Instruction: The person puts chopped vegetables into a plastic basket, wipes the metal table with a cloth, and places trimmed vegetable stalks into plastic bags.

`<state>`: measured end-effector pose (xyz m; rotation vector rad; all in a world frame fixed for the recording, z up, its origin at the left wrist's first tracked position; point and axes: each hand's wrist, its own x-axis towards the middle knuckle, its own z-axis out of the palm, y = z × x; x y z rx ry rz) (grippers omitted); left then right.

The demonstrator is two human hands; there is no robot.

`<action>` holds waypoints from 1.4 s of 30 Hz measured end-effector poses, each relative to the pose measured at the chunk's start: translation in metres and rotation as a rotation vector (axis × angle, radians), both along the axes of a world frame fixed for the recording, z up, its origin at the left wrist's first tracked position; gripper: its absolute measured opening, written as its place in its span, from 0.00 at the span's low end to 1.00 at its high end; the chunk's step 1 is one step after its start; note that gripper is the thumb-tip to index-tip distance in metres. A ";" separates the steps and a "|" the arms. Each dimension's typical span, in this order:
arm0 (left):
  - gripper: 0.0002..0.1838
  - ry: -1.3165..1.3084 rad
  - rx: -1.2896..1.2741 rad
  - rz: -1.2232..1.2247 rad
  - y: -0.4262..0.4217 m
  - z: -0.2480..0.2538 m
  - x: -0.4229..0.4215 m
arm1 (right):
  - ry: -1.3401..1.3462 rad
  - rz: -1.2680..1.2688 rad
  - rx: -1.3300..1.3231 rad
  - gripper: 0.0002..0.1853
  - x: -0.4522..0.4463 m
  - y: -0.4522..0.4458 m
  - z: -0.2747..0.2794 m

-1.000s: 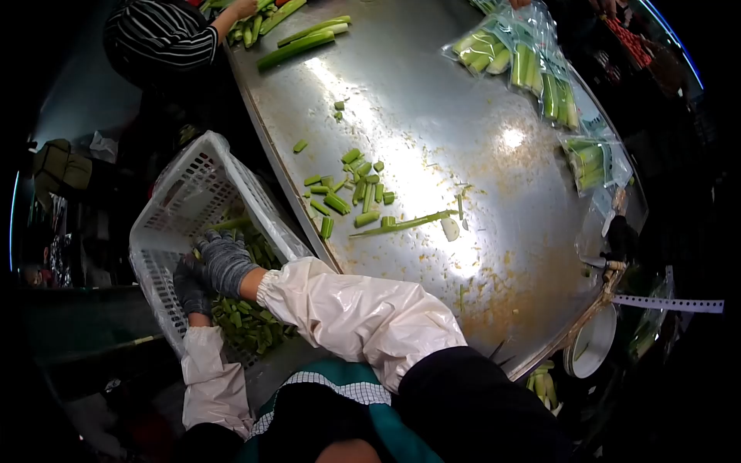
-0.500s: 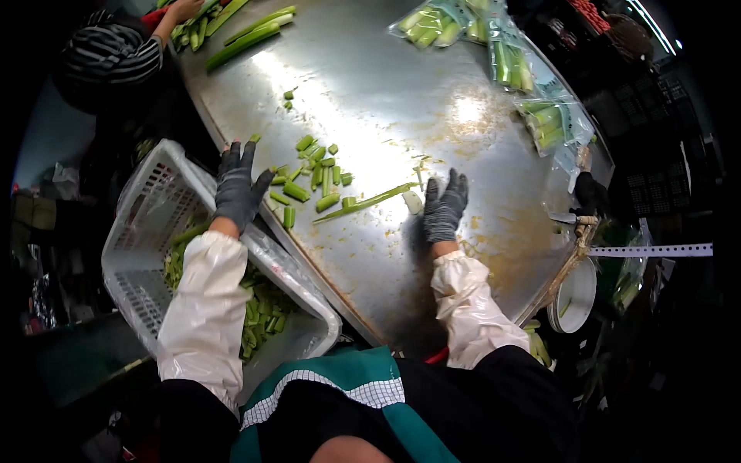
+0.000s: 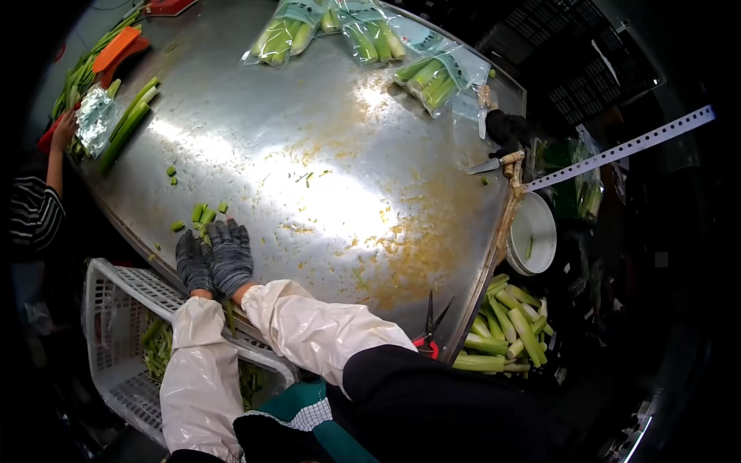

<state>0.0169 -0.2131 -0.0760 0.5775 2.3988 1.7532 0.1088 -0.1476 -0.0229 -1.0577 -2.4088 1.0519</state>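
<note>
My left hand (image 3: 193, 262) and my right hand (image 3: 230, 258), both in grey gloves, lie side by side at the table's left edge. Their fingers are stretched out over the metal. Right at the fingertips are several short cut green stalk pieces (image 3: 207, 214), which look like celery. Below the hands stands a white plastic basket (image 3: 147, 284) with green trimmings (image 3: 158, 347) inside. My forearms, in pale sleeves, cover part of the basket and its contents. Some green bits hang under my right wrist, partly hidden.
Bagged stalks (image 3: 432, 81) lie along the far side. A knife (image 3: 494, 163), red-handled scissors (image 3: 427, 345), a white bucket (image 3: 532, 239) and piled stalks (image 3: 513, 328) are at the right. At far left, a co-worker's hand (image 3: 65, 130) is beside long stalks (image 3: 131, 123) and an orange object (image 3: 120, 55).
My right hand has swept left across the table to join my left hand. The scattered pieces and the long strip have left the table's middle; few pieces remain. My view has turned right.
</note>
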 end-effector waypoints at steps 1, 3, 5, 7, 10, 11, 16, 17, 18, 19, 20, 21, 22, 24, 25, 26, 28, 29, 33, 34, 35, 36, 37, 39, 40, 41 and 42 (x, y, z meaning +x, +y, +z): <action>0.14 0.001 0.000 0.000 0.003 -0.005 0.000 | 0.041 0.006 0.009 0.24 -0.002 -0.001 -0.002; 0.13 -0.224 0.218 -0.037 0.003 -0.003 0.000 | 0.136 -0.011 -0.044 0.22 -0.005 -0.003 -0.004; 0.13 -0.381 0.309 -0.067 0.005 0.006 0.008 | 0.230 -0.024 -0.096 0.21 -0.007 -0.005 -0.004; 0.12 -0.532 0.406 -0.099 0.013 0.015 0.014 | 0.330 -0.092 -0.246 0.18 -0.005 -0.004 0.007; 0.16 0.159 -0.419 -0.238 0.012 0.004 0.003 | 0.733 -0.190 -0.600 0.16 -0.010 -0.006 0.000; 0.16 0.160 -0.427 -0.213 0.002 -0.012 -0.003 | 0.731 -0.168 -0.615 0.16 -0.010 -0.009 0.000; 0.14 -0.219 0.249 -0.229 0.007 0.039 0.037 | 0.863 -0.149 -0.510 0.16 0.009 -0.014 0.036; 0.13 -0.261 0.357 -0.211 0.000 0.059 0.042 | 0.958 -0.115 -0.551 0.16 0.010 -0.020 0.050; 0.13 -0.300 0.466 -0.194 -0.006 0.079 0.046 | 0.919 -0.084 -0.463 0.16 0.009 -0.026 0.060; 0.13 -0.275 0.457 -0.152 -0.023 0.098 0.046 | 1.036 -0.056 -0.645 0.16 0.010 -0.039 0.086; 0.14 -0.259 0.459 -0.140 -0.037 0.122 0.050 | 1.052 0.036 -0.622 0.17 0.008 -0.052 0.088; 0.15 -0.247 0.464 -0.137 -0.049 0.145 0.056 | 1.070 0.121 -0.589 0.17 0.005 -0.064 0.089; 0.15 -0.216 0.450 -0.096 -0.068 0.155 0.059 | 1.011 0.226 -0.569 0.18 0.005 -0.078 0.097; 0.14 -0.173 0.474 0.106 -0.123 0.151 0.057 | 0.989 0.383 -0.555 0.18 0.004 -0.111 0.109; 0.14 -0.178 0.525 0.208 -0.151 0.140 0.054 | 0.784 0.512 -0.452 0.20 0.002 -0.125 0.108; 0.15 -0.250 0.618 0.222 -0.183 0.121 0.051 | 0.579 0.645 -0.302 0.21 -0.002 -0.138 0.102; 0.15 -0.198 -0.621 0.367 -0.257 0.099 0.040 | 0.383 0.774 -0.149 0.21 -0.009 -0.141 0.100; 0.15 -0.191 -0.622 0.373 -0.297 0.074 0.037 | 0.462 0.782 -0.110 0.21 -0.011 -0.119 0.106; 0.13 0.202 -1.169 0.316 -0.299 0.085 0.059 | 0.722 0.543 -0.175 0.11 -0.059 -0.024 0.087; 0.11 -0.023 -0.918 0.530 -0.273 0.107 0.062 | 0.709 0.499 -0.062 0.11 -0.084 0.004 0.058; 0.11 -0.025 -0.915 0.545 -0.266 0.104 0.057 | 0.645 0.492 0.178 0.10 -0.104 0.031 0.045; 0.10 0.071 -0.737 0.516 -0.262 0.102 0.051 | 0.475 0.525 0.242 0.12 -0.124 0.056 0.032; 0.09 0.167 -0.561 0.484 -0.255 0.100 0.045 | 0.304 0.553 0.305 0.13 -0.144 0.074 0.021; 0.09 0.295 -0.501 0.466 -0.217 0.108 0.035 | 0.074 0.617 0.480 0.20 -0.183 0.092 0.008; 0.09 0.417 -0.439 0.435 -0.194 0.115 0.030 | 0.006 0.657 0.471 0.21 -0.200 0.097 0.010; 0.09 0.467 -0.422 0.407 -0.173 0.123 0.025 | -0.063 0.696 0.458 0.22 -0.213 0.099 0.014; 0.08 0.513 -0.408 0.374 -0.154 0.131 0.019 | -0.138 0.754 0.481 0.24 -0.219 0.102 0.017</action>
